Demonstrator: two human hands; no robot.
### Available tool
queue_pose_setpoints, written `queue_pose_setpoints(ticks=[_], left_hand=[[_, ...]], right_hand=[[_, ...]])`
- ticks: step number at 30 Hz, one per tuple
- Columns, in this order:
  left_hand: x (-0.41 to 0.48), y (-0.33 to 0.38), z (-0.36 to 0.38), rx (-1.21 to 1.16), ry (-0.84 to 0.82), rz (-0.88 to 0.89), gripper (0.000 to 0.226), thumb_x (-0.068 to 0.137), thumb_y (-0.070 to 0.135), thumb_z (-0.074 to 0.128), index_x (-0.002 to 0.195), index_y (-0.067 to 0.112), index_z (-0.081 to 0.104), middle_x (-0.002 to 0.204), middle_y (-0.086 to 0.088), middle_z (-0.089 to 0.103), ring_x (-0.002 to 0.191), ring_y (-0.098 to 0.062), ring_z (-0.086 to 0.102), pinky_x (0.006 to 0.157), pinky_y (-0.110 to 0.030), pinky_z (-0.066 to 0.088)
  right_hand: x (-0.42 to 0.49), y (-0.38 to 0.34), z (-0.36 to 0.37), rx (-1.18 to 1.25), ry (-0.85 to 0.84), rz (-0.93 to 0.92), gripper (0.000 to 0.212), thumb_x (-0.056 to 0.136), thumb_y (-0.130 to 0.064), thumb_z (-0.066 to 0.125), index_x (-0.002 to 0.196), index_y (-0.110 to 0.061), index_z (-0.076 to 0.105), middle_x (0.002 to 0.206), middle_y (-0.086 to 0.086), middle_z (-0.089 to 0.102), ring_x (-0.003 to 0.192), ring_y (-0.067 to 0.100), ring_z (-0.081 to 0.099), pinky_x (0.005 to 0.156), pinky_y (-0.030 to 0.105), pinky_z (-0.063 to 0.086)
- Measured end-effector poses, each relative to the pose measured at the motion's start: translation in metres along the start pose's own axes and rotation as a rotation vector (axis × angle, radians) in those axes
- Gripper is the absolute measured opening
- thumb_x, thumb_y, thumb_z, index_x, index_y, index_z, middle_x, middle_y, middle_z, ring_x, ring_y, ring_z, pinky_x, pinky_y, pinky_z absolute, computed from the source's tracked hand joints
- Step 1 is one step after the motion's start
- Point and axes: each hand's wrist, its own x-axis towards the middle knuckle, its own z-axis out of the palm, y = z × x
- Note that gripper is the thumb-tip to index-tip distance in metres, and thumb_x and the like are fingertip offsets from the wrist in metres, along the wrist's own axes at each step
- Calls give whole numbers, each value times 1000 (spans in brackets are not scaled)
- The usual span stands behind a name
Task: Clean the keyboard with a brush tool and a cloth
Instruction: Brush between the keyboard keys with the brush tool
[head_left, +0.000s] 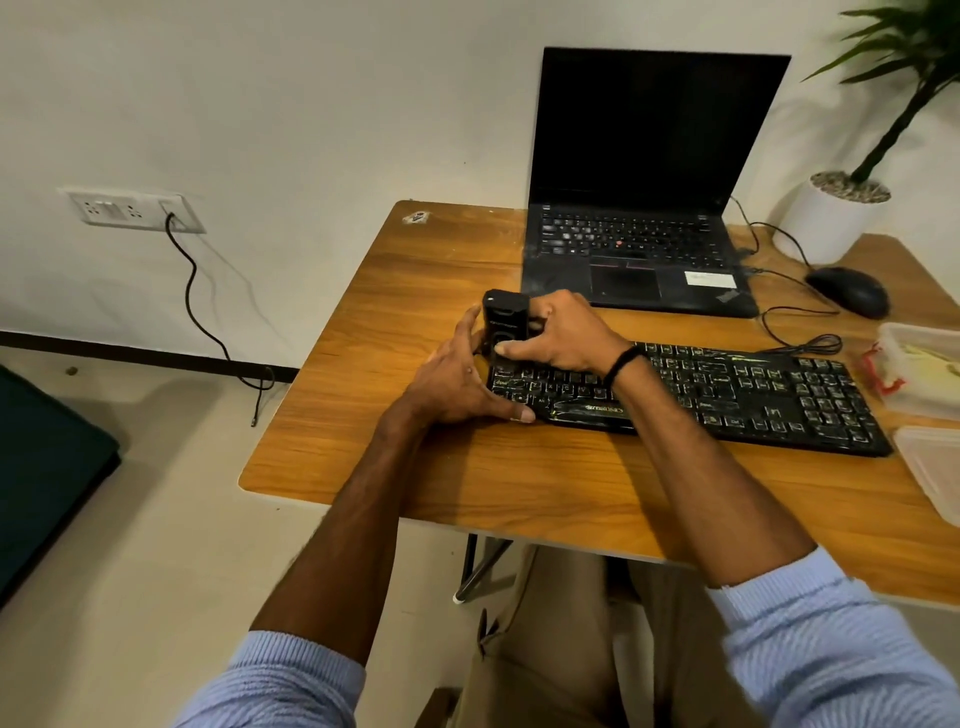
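A black keyboard (727, 395) lies across the wooden table (395, 467). Over its left end stands a black brush tool (505, 325), upright, its lower end hidden between my hands. My right hand (563, 335) grips the tool from the right, thumb on its front. My left hand (462, 379) rests against the keyboard's left edge, fingers around the end and thumb along the front edge. No cloth is in view.
An open black laptop (639, 208) stands behind the keyboard. A black mouse (849, 291) and its cable lie to the right, by a white plant pot (831, 218). Clear plastic containers (924, 369) sit at the table's right edge.
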Motion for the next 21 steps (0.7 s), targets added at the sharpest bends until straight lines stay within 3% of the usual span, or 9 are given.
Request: queue_pose_setpoints(ticks=[3,8,12,16,20,21], left_hand=[[1,-1,0,21,-18,-21,163,44,69,94,162,28,-12,165,7,35,153,-21,27,126,-51,17],[1,0,1,40,-13,-12,162,45,67,95,163,26,-9,166,8,32,152,-20,28,125,-50,22],[3,-1,0,1,33,13,145,41,66,98,156,25,18,141,10,53,131,-14,51,113,-47,44],[2,-2,1,-17,11,-1,159,40,70,95,161,30,0,156,7,47,143,-16,40,119,-43,33],[4,-3,1,17,31,16,135,41,72,95,151,28,30,137,12,54,126,-11,52,109,-45,48],[4,-3,1,15,34,14,137,42,71,96,153,26,28,136,14,54,126,-11,52,110,-44,47]], right_hand=[[-7,10,-13,53,-56,35,36,76,-31,84,107,-19,71,83,-19,66,67,-14,62,54,6,44],[4,4,8,-13,193,7,39,78,-38,80,109,-16,71,92,-3,72,80,10,67,64,22,56],[6,-2,9,49,-44,-22,35,76,-33,83,106,-17,72,93,-8,72,85,4,69,67,18,53],[11,-6,10,-10,149,-8,27,79,-37,80,99,-21,70,79,-11,67,69,1,61,54,13,44],[10,-13,10,-12,-81,-47,18,76,-32,83,86,-24,70,76,-13,70,64,-5,65,51,13,47],[11,-14,10,-39,-67,-52,17,77,-32,82,86,-24,69,77,-12,70,65,-3,66,49,12,46]])
